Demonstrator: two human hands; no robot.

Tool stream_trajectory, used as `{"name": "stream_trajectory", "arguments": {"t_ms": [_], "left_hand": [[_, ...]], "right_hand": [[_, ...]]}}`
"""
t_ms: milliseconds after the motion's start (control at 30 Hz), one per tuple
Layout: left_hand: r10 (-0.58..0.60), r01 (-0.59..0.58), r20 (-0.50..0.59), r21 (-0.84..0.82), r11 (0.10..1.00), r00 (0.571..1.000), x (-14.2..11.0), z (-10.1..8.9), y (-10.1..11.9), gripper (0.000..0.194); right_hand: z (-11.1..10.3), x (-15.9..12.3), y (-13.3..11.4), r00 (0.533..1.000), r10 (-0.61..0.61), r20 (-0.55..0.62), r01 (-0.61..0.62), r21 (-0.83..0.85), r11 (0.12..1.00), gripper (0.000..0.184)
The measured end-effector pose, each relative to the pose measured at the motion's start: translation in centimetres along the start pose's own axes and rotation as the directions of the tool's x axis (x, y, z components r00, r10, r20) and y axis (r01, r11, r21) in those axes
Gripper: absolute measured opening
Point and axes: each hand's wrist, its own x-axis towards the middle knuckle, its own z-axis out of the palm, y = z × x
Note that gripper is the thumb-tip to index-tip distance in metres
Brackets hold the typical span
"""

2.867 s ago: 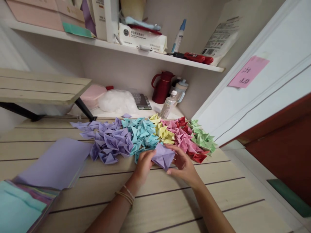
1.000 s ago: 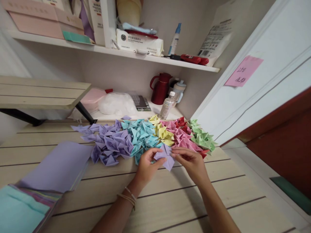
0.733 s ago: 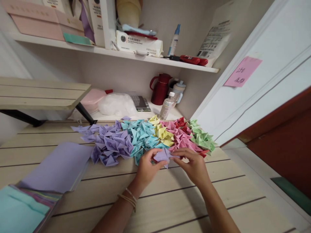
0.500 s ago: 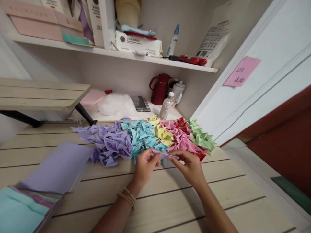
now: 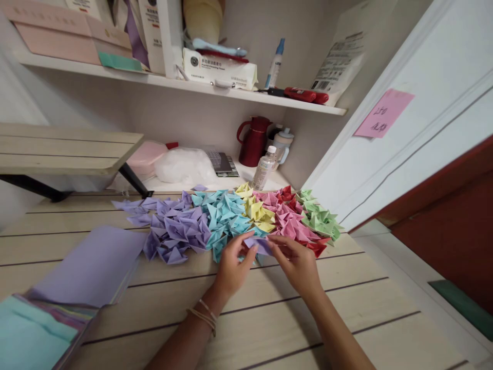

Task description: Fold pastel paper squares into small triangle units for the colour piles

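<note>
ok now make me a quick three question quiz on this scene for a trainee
1. What colour is the folded paper held between the left hand and the right hand? a) yellow b) purple c) green
2. True or false: the blue pieces lie between the purple pieces and the yellow pieces.
3. On which of the person's sides are the bracelets worn, left or right?

Key: 1 b; 2 true; 3 left.
</note>
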Motion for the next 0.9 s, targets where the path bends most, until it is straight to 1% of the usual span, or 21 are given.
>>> {"name": "stream_trajectory", "arguments": {"t_ms": [67,133,233,300,333,400,467,500,533,567,633,667,733,767,833,900], "left_hand": [[0.111,-0.113,0.025,0.127,0.985,0.994,-0.3,0.0,0.5,0.033],[0.185,-0.188,0.035,0.221,0.957,0.982,-0.5,0.0,0.8,0.033],[0.206,-0.196,-0.005,0.295,0.935,0.978,-0.8,0.2,0.8,0.036],[0.202,-0.185,-0.024,0.314,0.931,0.979,-0.8,0.2,0.6,0.039],[0.204,-0.183,-0.034,0.317,0.931,0.978,-0.8,0.2,0.5,0.039],[0.214,-0.181,-0.08,0.303,0.936,0.974,-0.7,0.2,0.2,0.035],[0.22,-0.173,-0.159,0.267,0.948,0.962,-0.6,0.2,-0.1,0.026],[0.213,-0.166,-0.187,0.239,0.957,0.959,-0.4,0.1,-0.3,0.02],[0.195,-0.156,-0.195,0.201,0.967,0.961,-0.3,0.1,-0.4,0.016],[0.166,-0.14,-0.18,0.149,0.979,0.97,-0.2,0.0,-0.6,0.014],[0.08,-0.081,-0.103,0.0,0.997,0.991,0.1,0.0,-0.7,0.014],[0.036,-0.041,-0.061,-0.08,0.996,0.997,0.3,0.0,-0.7,0.015],[-0.036,0.034,-0.008,-0.203,0.979,0.999,0.5,0.0,-0.6,0.016],[-0.06,0.058,-0.003,-0.237,0.97,0.998,0.6,0.0,-0.5,0.017],[-0.087,0.076,-0.03,-0.26,0.963,0.996,0.7,0.0,-0.2,0.019],[-0.092,0.071,-0.073,-0.245,0.967,0.993,0.8,0.0,0.0,0.02]], "right_hand": [[-0.1,0.0,0.0,0.996,-0.094,0.012,0.094,-0.135,0.986,0.023],[-0.1,-0.1,0.1,0.986,-0.162,0.045,0.169,-0.248,0.954,0.024],[0.1,-0.2,0.2,0.977,-0.203,0.066,0.213,-0.327,0.921,0.022],[0.5,-0.4,0.1,0.978,-0.206,0.046,0.21,-0.322,0.923,0.018],[0.7,-0.6,0.0,0.981,-0.193,0.029,0.193,-0.3,0.934,0.016],[1.2,-0.9,-0.2,0.992,-0.125,-0.006,0.121,-0.205,0.971,0.016],[1.5,-1.0,-0.5,0.999,-0.019,-0.031,0.018,-0.047,0.999,0.017],[1.6,-1.0,-0.6,0.999,0.034,-0.036,-0.032,0.053,0.998,0.016],[1.7,-0.9,-0.7,0.996,0.086,-0.037,-0.079,0.162,0.984,0.016],[1.7,-0.8,-0.6,0.99,0.134,-0.032,-0.121,0.272,0.955,0.016],[1.5,-0.5,-0.2,0.974,0.227,-0.001,-0.201,0.459,0.865,0.017],[1.4,-0.3,0.0,0.964,0.265,0.023,-0.237,0.524,0.818,0.017],[1.2,0.1,0.4,0.947,0.311,0.074,-0.293,0.59,0.752,0.018],[1.1,0.2,0.5,0.943,0.319,0.097,-0.311,0.599,0.738,0.019],[0.9,0.4,0.4,0.942,0.311,0.129,-0.325,0.585,0.743,0.021],[0.9,0.4,0.2,0.947,0.293,0.134,-0.318,0.542,0.778,0.022]]}}
